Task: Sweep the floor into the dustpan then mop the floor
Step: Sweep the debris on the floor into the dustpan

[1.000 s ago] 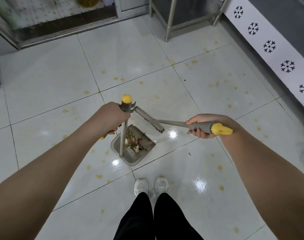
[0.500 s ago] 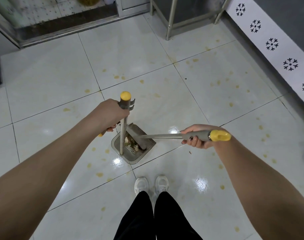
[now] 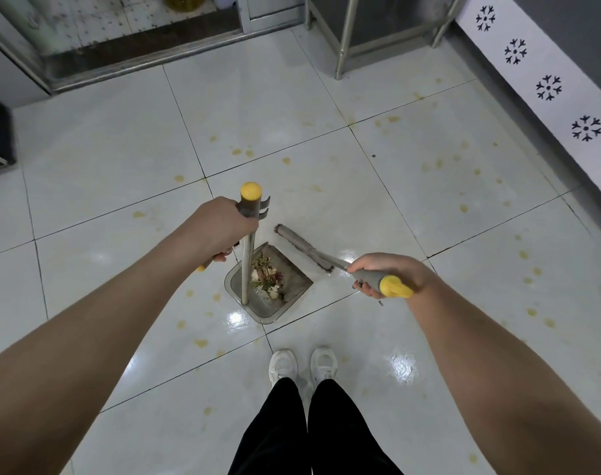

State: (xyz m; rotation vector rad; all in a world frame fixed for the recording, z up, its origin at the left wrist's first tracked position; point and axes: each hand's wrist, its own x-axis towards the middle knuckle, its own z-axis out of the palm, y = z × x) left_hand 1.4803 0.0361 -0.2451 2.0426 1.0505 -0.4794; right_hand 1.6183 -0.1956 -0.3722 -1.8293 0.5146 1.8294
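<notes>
Head view, looking straight down. Stands on a glossy white tiled floor (image 3: 292,97) dotted with small yellow stains, white sneakers (image 3: 283,366) and black trouser legs (image 3: 292,430) at the bottom centre.

Grips with the left hand (image 3: 223,228), just left of the frame's centre, the top of a grey plastic dustpan (image 3: 300,281) with a long upright metal handle capped in yellow; fingers curled fully round the grey grip below the cap. Rests the pan flat on the floor at centre frame, just ahead of the shoes, mouth towards the upper right. Holds inside the pan a small heap of mixed dry litter (image 3: 266,277), pale, green and reddish bits, beside the foot of the handle.

Clasps with the right hand (image 3: 384,272), right of centre, the grey, yellow-tipped handle of a short grey-bristled broom (image 3: 302,246), fingers wrapped round it. Points the bristle head up and left, just beside the pan's mouth; cannot tell whether touching the tiles.

Shows bare steel furniture legs (image 3: 341,39) at the top right, a white wall band with black snowflake motifs (image 3: 549,87) down the right edge, and a metal door threshold (image 3: 137,63) at the upper left.
</notes>
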